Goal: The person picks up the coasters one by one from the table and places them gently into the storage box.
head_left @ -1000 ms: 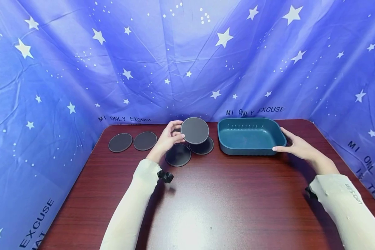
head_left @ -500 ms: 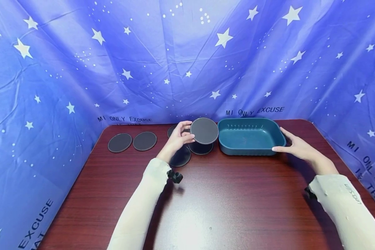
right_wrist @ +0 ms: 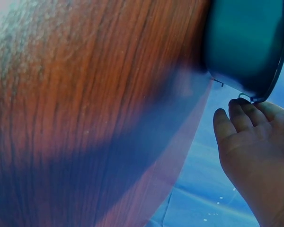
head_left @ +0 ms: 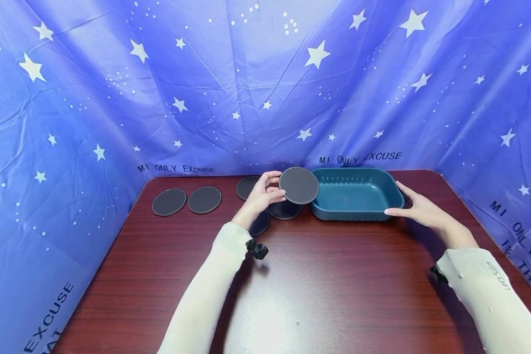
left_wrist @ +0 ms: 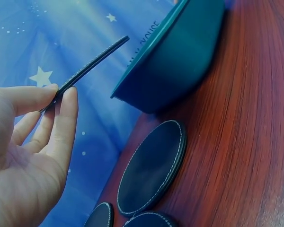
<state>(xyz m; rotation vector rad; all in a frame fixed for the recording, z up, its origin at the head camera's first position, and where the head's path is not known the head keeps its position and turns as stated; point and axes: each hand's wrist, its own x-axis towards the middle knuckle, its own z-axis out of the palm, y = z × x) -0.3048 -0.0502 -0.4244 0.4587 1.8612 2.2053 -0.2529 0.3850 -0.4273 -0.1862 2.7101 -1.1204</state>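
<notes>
My left hand (head_left: 262, 195) pinches a round black coaster (head_left: 298, 185) with pale edge stitching by its left edge, thumb on one face and fingers on the other. The coaster is raised and tilted, seen nearly edge-on in the left wrist view, and overlaps the left rim of a teal plastic tub (head_left: 354, 215) in the head view. My right hand (head_left: 420, 206) holds the tub's right end, with the thumb at the near corner and fingers along the end. In the right wrist view its fingertips (right_wrist: 234, 103) are at the rim. No coaster shows inside the tub.
Two coasters, one far left (head_left: 169, 202) and one beside it (head_left: 205, 200), lie flat on the reddish wooden table (head_left: 336, 285). Several more lie left of the tub, partly hidden behind my left hand. A blue star-patterned curtain (head_left: 265, 73) hangs behind and beside the table.
My left hand has moved right with the coaster, from above the lying coasters to the tub's left rim. My right hand stays at the tub's right end.
</notes>
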